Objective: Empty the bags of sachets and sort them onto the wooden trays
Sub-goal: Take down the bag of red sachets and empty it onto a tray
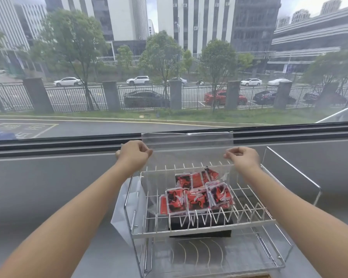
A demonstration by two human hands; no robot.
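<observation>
A clear plastic bag (187,149) hangs upside down above a wire dish rack (201,229). My left hand (134,155) pinches its left edge and my right hand (242,158) pinches its right edge, both at about the same height. The bag's open end reaches down to the rack's upper shelf. Several red and black sachets (197,195) lie in a loose pile on that shelf, at least partly inside the bag's lower end. No wooden tray can be made out with certainty.
Under the rack's upper shelf sits a black box (201,223). A white bag (125,207) leans against the rack's left side. The rack stands on a grey counter (48,177) below a wide window; a brown edge (255,276) shows at the bottom.
</observation>
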